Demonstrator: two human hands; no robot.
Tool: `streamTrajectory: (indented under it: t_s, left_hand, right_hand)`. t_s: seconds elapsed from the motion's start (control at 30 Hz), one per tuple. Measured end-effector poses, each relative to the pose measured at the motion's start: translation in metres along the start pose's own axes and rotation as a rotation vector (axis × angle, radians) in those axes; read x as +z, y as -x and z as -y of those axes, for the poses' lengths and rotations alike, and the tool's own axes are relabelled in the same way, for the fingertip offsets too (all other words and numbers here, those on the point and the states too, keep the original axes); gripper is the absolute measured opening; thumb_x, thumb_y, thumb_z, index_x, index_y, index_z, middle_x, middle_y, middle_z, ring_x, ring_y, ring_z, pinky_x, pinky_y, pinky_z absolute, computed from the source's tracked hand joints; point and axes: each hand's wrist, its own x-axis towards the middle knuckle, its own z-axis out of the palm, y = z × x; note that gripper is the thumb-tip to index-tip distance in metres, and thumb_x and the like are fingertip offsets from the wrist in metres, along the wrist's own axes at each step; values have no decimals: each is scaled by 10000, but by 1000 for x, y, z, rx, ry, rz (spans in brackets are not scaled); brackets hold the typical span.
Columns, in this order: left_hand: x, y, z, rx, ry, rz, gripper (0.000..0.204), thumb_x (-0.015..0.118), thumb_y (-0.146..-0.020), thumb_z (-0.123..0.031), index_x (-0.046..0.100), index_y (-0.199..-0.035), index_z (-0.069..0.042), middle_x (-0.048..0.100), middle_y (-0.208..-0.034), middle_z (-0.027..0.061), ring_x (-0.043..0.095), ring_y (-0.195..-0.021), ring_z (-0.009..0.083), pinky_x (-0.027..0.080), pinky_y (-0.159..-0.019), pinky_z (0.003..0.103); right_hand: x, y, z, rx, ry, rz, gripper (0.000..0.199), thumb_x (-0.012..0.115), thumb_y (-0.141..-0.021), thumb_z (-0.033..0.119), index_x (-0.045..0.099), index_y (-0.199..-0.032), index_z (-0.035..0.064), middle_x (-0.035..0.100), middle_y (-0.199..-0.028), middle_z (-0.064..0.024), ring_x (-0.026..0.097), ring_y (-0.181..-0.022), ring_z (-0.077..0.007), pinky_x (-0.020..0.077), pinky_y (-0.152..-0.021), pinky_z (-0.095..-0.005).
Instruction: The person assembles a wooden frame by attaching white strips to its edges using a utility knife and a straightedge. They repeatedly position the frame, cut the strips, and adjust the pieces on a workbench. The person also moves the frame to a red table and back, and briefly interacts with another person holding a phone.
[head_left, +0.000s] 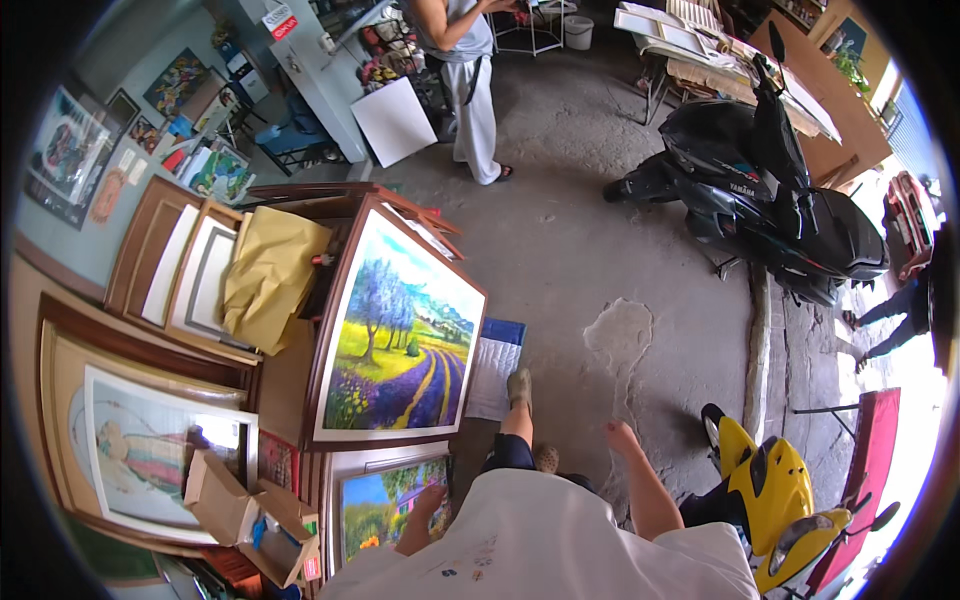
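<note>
The person's left hand (427, 503) is the nearer one to the framed lavender-field painting (400, 345), which stands ahead of it and slightly to its left. The fisheye bend leaves the painting's longer side uncertain. That hand overlaps the garden painting (372, 505) in view; whether they touch cannot be told, nor whether its fingers are spread or pressed together. The right hand (622, 438) hangs over the concrete floor (560, 350), well apart from both paintings, its finger state too small to tell.

Art workshop: paintings (400, 350), frames (140, 235), concrete floor (540, 260).
</note>
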Motion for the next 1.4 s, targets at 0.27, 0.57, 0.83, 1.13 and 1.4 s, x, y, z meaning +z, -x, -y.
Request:
streamTrajectory:
  t_s: [0.27, 0.57, 0.83, 1.13, 1.4]
  left_hand:
    - [-54, -172, -73, -463, 367, 315, 511, 608, -930, -521, 698, -955, -19, 707, -812, 158, 681, -725, 294, 532, -669, 452]
    - [-197, -442, -237, 258, 173, -336, 305, 618, -970, -299, 668, -1043, -7, 689, -1021, 220, 666, -940, 397, 527, -768, 470]
    - [-203, -528, -244, -300, 206, -1, 566, 589, -924, -542, 708, -1125, -27, 709, -1081, 234, 670, -1030, 397, 524, -916, 447]
    - [-301, -615, -319, -276, 239, -114, 541, 578, -943, -522, 719, -1010, -4, 719, -1019, 227, 687, -1000, 369, 520, -902, 450]
    - [-403, -798, -401, 137, 189, -219, 457, 595, -955, -412, 687, -814, 13, 674, -768, 232, 693, -757, 382, 516, -679, 479]
  right_hand:
    - [-37, -42, 40, 357, -275, 78, 324, 587, -974, 291, 720, -986, -3, 729, -826, -116, 679, -694, -218, 533, -609, -373]
    - [-102, -146, 56, 517, -467, 132, 339, 573, -1009, 301, 701, -942, -5, 682, -701, -78, 601, -533, -142, 453, -469, -296]
    - [-138, -312, 106, 395, -573, 66, 336, 570, -998, 282, 703, -1042, -23, 725, -832, -138, 657, -640, -179, 515, -565, -332]
    - [-224, -485, 113, 325, -332, 356, 361, 569, -988, 323, 672, -1023, -21, 701, -753, -127, 625, -561, -169, 497, -479, -320]
    - [-324, -625, 242, 232, -472, -15, 320, 574, -983, 277, 673, -1046, -21, 701, -770, -124, 621, -572, -162, 491, -495, -300]
